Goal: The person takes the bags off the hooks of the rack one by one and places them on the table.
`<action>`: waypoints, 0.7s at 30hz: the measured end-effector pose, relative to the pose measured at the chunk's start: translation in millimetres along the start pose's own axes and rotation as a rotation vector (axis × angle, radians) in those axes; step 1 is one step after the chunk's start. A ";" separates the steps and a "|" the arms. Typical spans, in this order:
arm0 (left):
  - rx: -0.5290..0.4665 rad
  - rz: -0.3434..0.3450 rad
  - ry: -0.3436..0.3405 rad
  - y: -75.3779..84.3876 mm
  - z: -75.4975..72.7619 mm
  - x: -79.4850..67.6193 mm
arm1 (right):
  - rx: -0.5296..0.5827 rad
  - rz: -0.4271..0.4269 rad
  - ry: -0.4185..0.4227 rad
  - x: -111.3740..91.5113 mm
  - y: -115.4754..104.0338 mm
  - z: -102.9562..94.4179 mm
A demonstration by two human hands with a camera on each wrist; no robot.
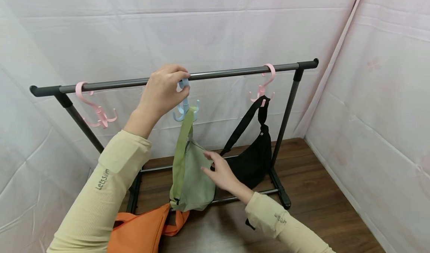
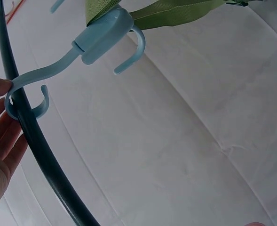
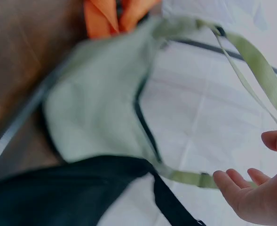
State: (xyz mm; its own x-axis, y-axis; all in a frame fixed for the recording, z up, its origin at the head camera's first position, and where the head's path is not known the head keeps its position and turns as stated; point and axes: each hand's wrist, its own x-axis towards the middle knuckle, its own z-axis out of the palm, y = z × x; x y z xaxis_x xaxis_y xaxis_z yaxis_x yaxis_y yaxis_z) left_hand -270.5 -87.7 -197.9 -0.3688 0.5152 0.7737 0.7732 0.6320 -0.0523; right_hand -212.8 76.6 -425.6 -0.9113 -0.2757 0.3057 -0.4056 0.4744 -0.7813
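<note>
My left hand (image 1: 164, 87) is up at the rail, where thumb and fingers pinch the top curve of a light blue hook (image 2: 105, 35). The hook hangs over the dark metal rail (image 2: 42, 150). From its lower prongs a pale green bag (image 1: 198, 174) hangs by its strap (image 1: 181, 152). My right hand (image 1: 220, 172) is in front of the green bag's right side with its fingers spread and nothing held. In the right wrist view, fingertips overlap the strap's lower end; whether they touch it I cannot tell.
A black bag (image 1: 250, 163) hangs from a pink hook (image 1: 261, 90) at the rail's right. Another pink hook (image 1: 100, 115) hangs at the left with nothing on it. An orange bag (image 1: 137, 234) is low in front, near the wooden floor (image 1: 322, 193). White cloth (image 1: 215, 36) covers the walls.
</note>
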 end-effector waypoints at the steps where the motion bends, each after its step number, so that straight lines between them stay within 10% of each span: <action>1: 0.003 0.002 0.001 0.0 0.0 -0.2 | 0.000 -0.009 0.020 7.1 -2.5 -3.4; 11: 0.007 -0.003 0.009 -1.6 0.6 -2.3 | 0.075 -0.005 0.133 77.3 -27.1 -33.1; 21: 0.012 0.006 0.009 -0.4 -0.3 -1.4 | 0.053 -0.002 0.170 102.3 -37.1 -41.3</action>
State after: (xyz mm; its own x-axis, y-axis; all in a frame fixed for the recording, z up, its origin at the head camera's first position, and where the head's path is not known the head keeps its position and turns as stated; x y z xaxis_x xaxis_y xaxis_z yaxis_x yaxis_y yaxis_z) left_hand -270.2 -88.9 -198.8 -0.3600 0.5137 0.7788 0.7691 0.6360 -0.0640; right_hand -293.9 65.3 -342.8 -0.9111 -0.1288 0.3915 -0.4072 0.4278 -0.8069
